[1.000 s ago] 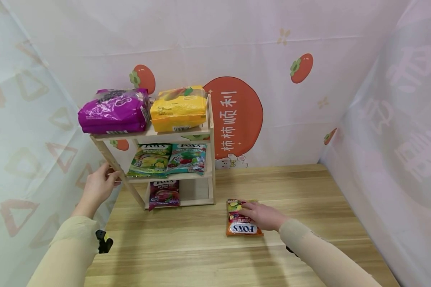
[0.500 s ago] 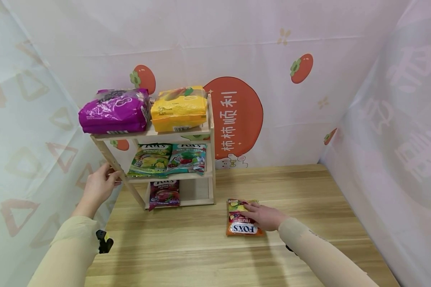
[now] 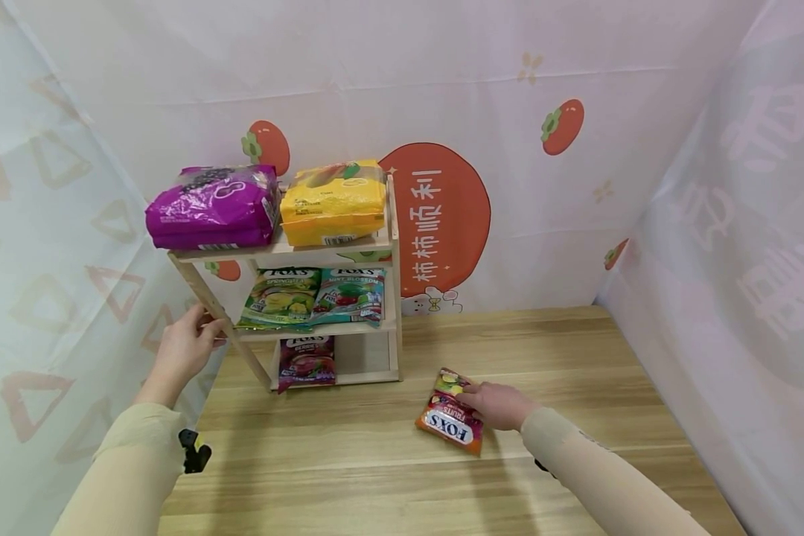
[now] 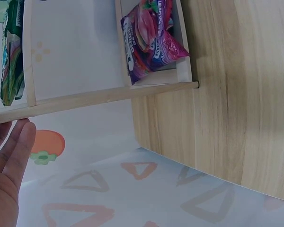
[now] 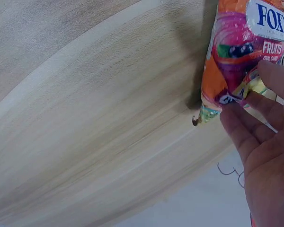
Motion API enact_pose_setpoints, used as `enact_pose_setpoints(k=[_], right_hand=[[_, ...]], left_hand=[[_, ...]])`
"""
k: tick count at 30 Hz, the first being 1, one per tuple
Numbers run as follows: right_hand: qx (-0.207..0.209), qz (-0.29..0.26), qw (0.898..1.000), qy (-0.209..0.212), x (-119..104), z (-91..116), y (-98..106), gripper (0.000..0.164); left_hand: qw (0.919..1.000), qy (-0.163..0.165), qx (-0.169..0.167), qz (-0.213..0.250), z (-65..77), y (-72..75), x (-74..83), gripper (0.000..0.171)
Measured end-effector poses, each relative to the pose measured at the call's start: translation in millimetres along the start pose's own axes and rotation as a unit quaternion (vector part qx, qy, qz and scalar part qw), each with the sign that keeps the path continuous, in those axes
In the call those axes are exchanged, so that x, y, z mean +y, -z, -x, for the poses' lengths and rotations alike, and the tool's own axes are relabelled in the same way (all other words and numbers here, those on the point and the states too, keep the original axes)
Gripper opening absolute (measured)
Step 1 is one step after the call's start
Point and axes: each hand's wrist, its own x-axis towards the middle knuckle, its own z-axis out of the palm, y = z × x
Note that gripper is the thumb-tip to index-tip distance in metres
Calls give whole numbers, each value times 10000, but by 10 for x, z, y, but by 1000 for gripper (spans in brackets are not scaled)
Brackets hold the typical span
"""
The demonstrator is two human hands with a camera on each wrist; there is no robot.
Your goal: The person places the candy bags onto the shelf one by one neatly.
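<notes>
My right hand (image 3: 502,406) pinches the edge of an orange-and-red bag of Fox's fruit candy (image 3: 452,417), thumb on its printed face and fingers at its side. The bag is turned at an angle, close over the table right of the rack; the right wrist view shows the same candy bag (image 5: 241,52) hanging tilted from the fingertips. My left hand (image 3: 186,346) touches the left post of a small wooden rack (image 3: 318,333) about level with its middle shelf. In the left wrist view its fingers (image 4: 16,151) reach nearly straight up to the post.
On top of the rack lie a purple packet (image 3: 214,212) and a yellow packet (image 3: 335,205). A green candy bag (image 3: 281,298) and a teal one (image 3: 350,298) fill the middle shelf. A dark berry candy bag (image 3: 307,362) stands at the bottom left. Printed cloth walls (image 3: 522,223) surround the wooden table (image 3: 321,461).
The right hand has taken hold of the fruit candy bag, which lay flat and straight, and has turned it askew with its lower end toward the right. The left hand stays at the post.
</notes>
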Motion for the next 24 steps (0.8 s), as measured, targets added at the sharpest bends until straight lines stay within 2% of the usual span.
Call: enact_pose_setpoints(k=[3, 7, 11, 18, 21, 24], right_hand=[[334, -68, 9991, 253, 16, 10, 6, 23], [395, -276, 9982, 359, 6, 19, 37, 7], [305, -419, 9982, 312, -29, 23, 51, 8], [159, -260, 9995, 94, -82, 18, 62, 6], [224, -294, 9993, 45, -91, 19, 75, 9], [483, -231, 9985, -78, -85, 18, 91, 8]], left_hand=[[10000, -4, 16, 21, 3, 3, -4, 29], [10000, -7, 11, 33, 2, 3, -2, 30], [10000, -18, 15, 11, -2, 2, -1, 29], [10000, -69, 18, 22, 8, 6, 13, 29], [10000, -71, 24, 7, 9, 6, 14, 29], [10000, -52, 25, -25, 7, 6, 16, 29]])
